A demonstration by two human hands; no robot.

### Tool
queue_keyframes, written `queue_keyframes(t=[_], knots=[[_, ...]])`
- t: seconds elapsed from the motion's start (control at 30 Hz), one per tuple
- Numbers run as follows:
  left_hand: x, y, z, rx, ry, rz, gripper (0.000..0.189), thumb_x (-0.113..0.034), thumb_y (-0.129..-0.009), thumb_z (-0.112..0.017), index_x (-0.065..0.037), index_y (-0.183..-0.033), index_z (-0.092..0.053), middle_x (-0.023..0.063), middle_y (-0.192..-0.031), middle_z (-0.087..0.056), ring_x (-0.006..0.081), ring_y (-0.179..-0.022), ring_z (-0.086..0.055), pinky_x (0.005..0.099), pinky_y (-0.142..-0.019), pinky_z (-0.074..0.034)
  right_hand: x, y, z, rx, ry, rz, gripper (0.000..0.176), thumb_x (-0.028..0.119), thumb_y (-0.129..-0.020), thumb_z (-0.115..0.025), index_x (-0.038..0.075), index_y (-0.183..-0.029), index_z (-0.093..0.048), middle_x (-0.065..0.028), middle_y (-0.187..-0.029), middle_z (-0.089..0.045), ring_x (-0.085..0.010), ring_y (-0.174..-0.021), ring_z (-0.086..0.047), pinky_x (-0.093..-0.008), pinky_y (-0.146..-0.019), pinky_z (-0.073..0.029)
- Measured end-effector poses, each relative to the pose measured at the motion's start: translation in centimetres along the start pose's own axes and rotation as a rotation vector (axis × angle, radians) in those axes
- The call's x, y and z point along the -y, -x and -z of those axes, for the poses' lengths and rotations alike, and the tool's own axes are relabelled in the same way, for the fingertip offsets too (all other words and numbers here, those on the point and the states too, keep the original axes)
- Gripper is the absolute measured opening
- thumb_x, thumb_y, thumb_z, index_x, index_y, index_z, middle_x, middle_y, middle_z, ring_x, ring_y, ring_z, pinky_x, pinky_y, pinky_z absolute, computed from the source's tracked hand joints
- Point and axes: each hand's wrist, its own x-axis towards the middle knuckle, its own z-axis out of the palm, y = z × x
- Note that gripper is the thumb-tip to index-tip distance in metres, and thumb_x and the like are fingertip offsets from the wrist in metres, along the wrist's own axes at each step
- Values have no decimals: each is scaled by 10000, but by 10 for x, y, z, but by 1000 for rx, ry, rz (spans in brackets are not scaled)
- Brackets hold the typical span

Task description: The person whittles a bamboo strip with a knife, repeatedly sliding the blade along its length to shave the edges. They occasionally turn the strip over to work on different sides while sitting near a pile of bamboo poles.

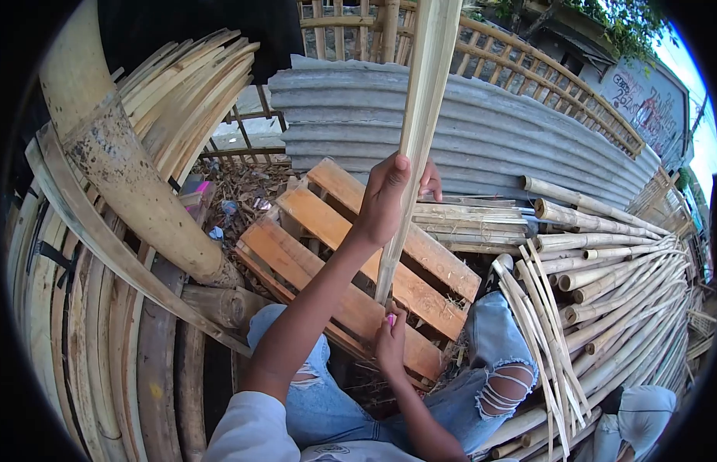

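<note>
A long split bamboo strip (422, 100) stands nearly upright between my knees, its lower end near the slats of a wooden pallet (343, 296). My left hand (388, 199) is closed around the strip at about mid-height, with the thumb on the near side. Lower down, my right hand (390, 343) is closed at the strip's bottom end. A bit of bright pink (391, 319) shows between its fingers, on a small object mostly hidden by the hand; I cannot make out its kind.
Bamboo poles (597, 254) and thin loose strips (539, 331) lie to the right, near another person's leg (643, 412). A thick bamboo pole (131, 169) and stacked split bamboo (197, 85) fill the left. Corrugated metal sheeting (335, 108) stands ahead.
</note>
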Motion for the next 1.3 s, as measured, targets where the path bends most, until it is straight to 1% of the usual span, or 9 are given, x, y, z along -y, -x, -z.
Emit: queue_keyframes(t=[0.13, 0.17, 0.3, 0.4, 0.5, 0.8, 0.97, 1.1, 1.3], knots=[[-4, 0, 9, -8, 63, -16, 633, -644, -924, -318, -53, -707, -391, 29, -652, -367, 138, -630, -404, 360, -682, -452, 66, 0, -8, 45, -249, -120, 307, 146, -997, -354, 88, -1297, -326, 31, -660, -370, -42, -452, -342, -211, -391, -309], [-5, 0, 10, -16, 71, -8, 623, -628, -933, -320, -52, -706, -388, 37, -641, -381, 141, -624, -410, 358, -687, -451, 52, -3, -11, -17, -15, -42, 327, 118, -979, -360, 33, -1294, -377, -58, -736, -474, -107, -573, -468, -265, -523, -395], [4, -3, 30, 14, 50, -16, 630, -627, -936, -315, -36, -753, -437, 52, -702, -422, 150, -671, -445, 354, -714, -457, -36, -14, 7, -13, 216, 158, 275, 92, -968, -386, 39, -1235, -429, -53, -768, -478, -92, -576, -448, -247, -522, -383], [11, -2, 37, 24, 30, -30, 627, -620, -931, -347, -14, -954, -505, 78, -843, -496, 165, -788, -515, 350, -770, -475, -8, -20, 9, 55, -83, -99, 252, 139, -983, -391, 102, -1231, -416, 36, -579, -368, -51, -409, -321, -222, -373, -279], [21, 1, 48, 80, 101, 63, 649, -588, -917, -432, -60, -1291, -379, 122, -1055, -541, 189, -943, -573, 359, -828, -502, 19, -22, 17, 37, -209, -195, 290, 119, -983, -386, 87, -1270, -403, 27, -590, -389, -46, -428, -347, -210, -384, -277], [38, 26, 55, 21, 101, 244, 527, -437, -930, -532, -34, -1245, -406, 105, -859, -577, 191, -787, -604, 333, -694, -527, 32, -20, 28, -9, -225, -133, 329, 135, -982, -412, 104, -1309, -391, 47, -539, -370, -48, -398, -328, -214, -369, -279], [44, 31, 49, -124, 116, 324, 219, -273, -927, -586, -79, -894, -490, -11, -536, -402, 78, -415, -391, 211, -377, -342, 33, -18, 31, 18, -173, -60, 368, 116, -958, -471, 98, -1320, -412, 42, -643, -423, -38, -477, -371, -205, -432, -303], [35, 28, 41, 6, 269, 398, 348, -264, -920, -604, -104, -707, -380, -40, -481, -300, 43, -366, -274, 203, -320, -258, 36, -18, 33, -2, -169, -64, 383, 119, -954, -481, 101, -1330, -409, 36, -674, -435, -37, -494, -378, -202, -444, -309], [43, 32, 25, 95, 325, 445, 302, -237, -915, -600, -97, -736, -401, -33, -490, -307, 48, -373, -283, 201, -321, -258, 36, -23, 36, 3, -220, -35, 367, 125, -960, -467, 121, -1317, -385, 49, -597, -412, -42, -433, -365, -211, -392, -301]])
